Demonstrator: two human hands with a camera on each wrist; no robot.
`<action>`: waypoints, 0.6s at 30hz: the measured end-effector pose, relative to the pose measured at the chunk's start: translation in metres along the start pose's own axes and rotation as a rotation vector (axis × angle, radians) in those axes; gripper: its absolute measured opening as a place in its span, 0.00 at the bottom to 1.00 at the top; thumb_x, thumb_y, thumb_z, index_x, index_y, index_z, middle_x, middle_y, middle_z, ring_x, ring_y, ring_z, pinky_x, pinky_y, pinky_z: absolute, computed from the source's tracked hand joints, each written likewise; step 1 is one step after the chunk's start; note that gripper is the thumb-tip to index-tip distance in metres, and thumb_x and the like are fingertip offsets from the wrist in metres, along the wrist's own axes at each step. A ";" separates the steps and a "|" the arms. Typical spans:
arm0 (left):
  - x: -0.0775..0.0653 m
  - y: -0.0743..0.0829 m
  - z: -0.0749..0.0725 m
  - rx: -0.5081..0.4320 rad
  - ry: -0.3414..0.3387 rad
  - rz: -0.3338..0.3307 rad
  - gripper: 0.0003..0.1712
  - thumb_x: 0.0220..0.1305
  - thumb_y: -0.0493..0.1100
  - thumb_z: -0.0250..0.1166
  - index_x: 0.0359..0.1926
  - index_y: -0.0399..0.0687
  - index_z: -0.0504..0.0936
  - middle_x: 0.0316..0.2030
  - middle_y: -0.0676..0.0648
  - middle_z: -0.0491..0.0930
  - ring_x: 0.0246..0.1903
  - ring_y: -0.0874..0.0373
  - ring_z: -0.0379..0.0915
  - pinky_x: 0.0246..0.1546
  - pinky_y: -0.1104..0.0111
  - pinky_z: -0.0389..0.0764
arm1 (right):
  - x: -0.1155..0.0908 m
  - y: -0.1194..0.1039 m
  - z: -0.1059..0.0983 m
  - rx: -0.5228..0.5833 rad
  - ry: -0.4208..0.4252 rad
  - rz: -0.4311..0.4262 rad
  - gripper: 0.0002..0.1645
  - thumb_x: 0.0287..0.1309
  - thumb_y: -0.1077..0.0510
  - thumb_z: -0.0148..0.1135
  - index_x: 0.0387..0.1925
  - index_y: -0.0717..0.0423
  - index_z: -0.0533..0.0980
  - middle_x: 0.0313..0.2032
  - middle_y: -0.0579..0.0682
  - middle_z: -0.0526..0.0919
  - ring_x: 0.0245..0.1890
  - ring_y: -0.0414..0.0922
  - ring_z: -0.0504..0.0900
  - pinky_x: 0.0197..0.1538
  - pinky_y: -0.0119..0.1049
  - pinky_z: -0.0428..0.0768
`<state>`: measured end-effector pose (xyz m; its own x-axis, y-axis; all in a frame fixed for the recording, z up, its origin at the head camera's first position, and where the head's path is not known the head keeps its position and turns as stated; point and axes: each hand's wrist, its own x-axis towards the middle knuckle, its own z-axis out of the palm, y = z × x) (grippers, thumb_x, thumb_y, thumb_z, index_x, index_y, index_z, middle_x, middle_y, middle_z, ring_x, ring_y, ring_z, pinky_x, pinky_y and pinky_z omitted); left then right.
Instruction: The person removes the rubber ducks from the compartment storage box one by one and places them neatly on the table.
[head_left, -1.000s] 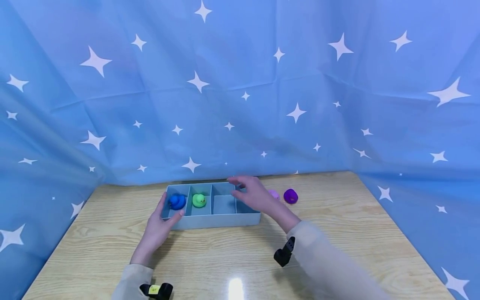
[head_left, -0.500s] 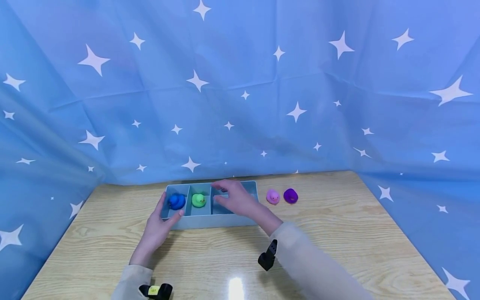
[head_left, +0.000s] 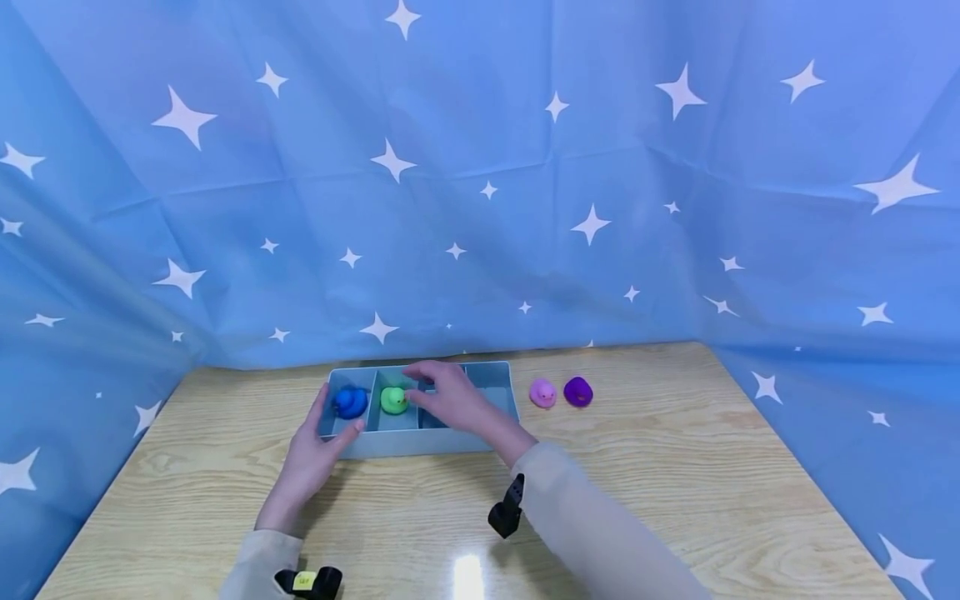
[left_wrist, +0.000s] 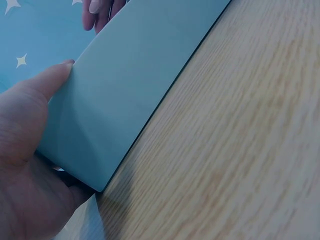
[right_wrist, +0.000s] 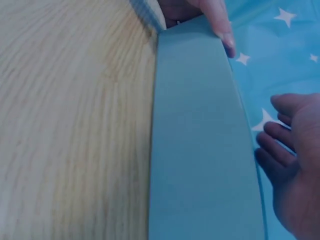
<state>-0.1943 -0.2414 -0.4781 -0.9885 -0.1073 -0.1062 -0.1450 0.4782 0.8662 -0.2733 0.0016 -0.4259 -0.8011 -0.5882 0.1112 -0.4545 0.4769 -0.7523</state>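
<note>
A grey-blue divided box (head_left: pixel 420 443) lies lengthwise on the table. My left hand (head_left: pixel 309 460) grips its left end, thumb over the front rim and fingers around the end wall; the left wrist view shows the same thumb (left_wrist: pixel 55 79) at the rim. A blue rubber duck (head_left: pixel 350 402) sits in the leftmost compartment, a green rubber duck (head_left: pixel 393 400) in the one beside it. Over the middle of the box hovers my right hand (head_left: pixel 456 402), fingers apart and loosely bent, its fingertips right by the green duck. Nothing shows between those fingers in the right wrist view.
To the right of the box, a pink duck (head_left: pixel 543 392) and a purple duck (head_left: pixel 578 392) stand side by side on the wooden table (head_left: pixel 675 467). A blue star-patterned cloth (head_left: pixel 480 208) hangs behind and at both sides.
My right hand has moved left along the box, from its right end to beside the green duck, uncovering the pink duck. The left hand keeps its hold on the box.
</note>
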 end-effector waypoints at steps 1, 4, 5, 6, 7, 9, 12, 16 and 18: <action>0.000 0.000 0.000 0.000 0.000 0.001 0.59 0.71 0.65 0.62 0.83 0.54 0.33 0.81 0.37 0.39 0.78 0.34 0.35 0.74 0.39 0.48 | 0.001 0.000 0.000 0.000 -0.010 0.004 0.27 0.73 0.56 0.62 0.70 0.55 0.74 0.65 0.51 0.78 0.65 0.50 0.76 0.64 0.45 0.77; 0.001 -0.001 -0.001 0.001 0.001 0.004 0.59 0.70 0.66 0.62 0.83 0.54 0.33 0.81 0.37 0.39 0.78 0.34 0.35 0.73 0.39 0.48 | 0.004 -0.001 -0.002 -0.001 -0.053 0.010 0.29 0.73 0.56 0.62 0.71 0.54 0.72 0.67 0.51 0.76 0.66 0.49 0.74 0.66 0.44 0.76; 0.001 -0.001 -0.001 0.000 0.001 0.005 0.59 0.70 0.66 0.62 0.83 0.54 0.33 0.81 0.37 0.39 0.78 0.34 0.35 0.73 0.39 0.48 | 0.004 -0.001 -0.002 -0.003 -0.069 0.011 0.29 0.73 0.56 0.62 0.72 0.54 0.71 0.67 0.51 0.76 0.67 0.49 0.74 0.66 0.44 0.75; 0.001 -0.001 -0.001 -0.001 0.002 0.007 0.59 0.70 0.66 0.62 0.83 0.55 0.33 0.81 0.37 0.39 0.78 0.34 0.35 0.73 0.39 0.48 | 0.005 -0.001 -0.003 -0.008 -0.082 0.014 0.30 0.73 0.55 0.62 0.72 0.54 0.70 0.68 0.50 0.75 0.67 0.49 0.73 0.67 0.44 0.75; 0.001 -0.001 -0.001 -0.002 0.002 0.008 0.59 0.70 0.65 0.62 0.83 0.55 0.33 0.81 0.37 0.39 0.78 0.34 0.35 0.73 0.39 0.48 | 0.006 -0.001 -0.003 -0.015 -0.090 0.015 0.30 0.73 0.55 0.62 0.73 0.54 0.70 0.68 0.50 0.75 0.68 0.49 0.73 0.67 0.44 0.74; 0.002 -0.001 -0.001 -0.004 0.004 0.009 0.58 0.71 0.65 0.62 0.83 0.55 0.33 0.81 0.38 0.39 0.78 0.34 0.35 0.74 0.39 0.48 | 0.008 0.000 -0.004 -0.021 -0.098 0.025 0.30 0.73 0.55 0.63 0.73 0.54 0.70 0.68 0.51 0.75 0.67 0.49 0.74 0.67 0.44 0.75; 0.001 -0.001 0.000 -0.009 0.004 0.006 0.58 0.71 0.64 0.62 0.83 0.55 0.33 0.81 0.38 0.39 0.78 0.34 0.34 0.74 0.39 0.47 | 0.011 0.001 -0.006 -0.011 -0.096 0.040 0.30 0.72 0.55 0.63 0.72 0.54 0.71 0.67 0.51 0.76 0.66 0.48 0.74 0.66 0.43 0.75; 0.001 -0.001 0.000 -0.009 0.004 0.003 0.57 0.72 0.63 0.62 0.83 0.55 0.33 0.81 0.38 0.39 0.78 0.35 0.34 0.74 0.40 0.47 | 0.013 0.002 -0.008 0.008 -0.097 0.044 0.30 0.72 0.56 0.63 0.72 0.56 0.71 0.67 0.51 0.76 0.66 0.49 0.74 0.66 0.43 0.75; 0.001 0.000 0.000 -0.007 0.005 0.001 0.57 0.72 0.63 0.62 0.83 0.55 0.33 0.81 0.38 0.39 0.78 0.35 0.34 0.74 0.40 0.47 | 0.014 0.002 -0.007 0.000 -0.099 0.044 0.30 0.72 0.56 0.64 0.71 0.56 0.71 0.66 0.51 0.76 0.66 0.49 0.74 0.66 0.43 0.75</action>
<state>-0.1949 -0.2418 -0.4780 -0.9885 -0.1113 -0.1026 -0.1435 0.4719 0.8699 -0.2884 -0.0010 -0.4209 -0.7781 -0.6280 0.0132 -0.4196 0.5040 -0.7549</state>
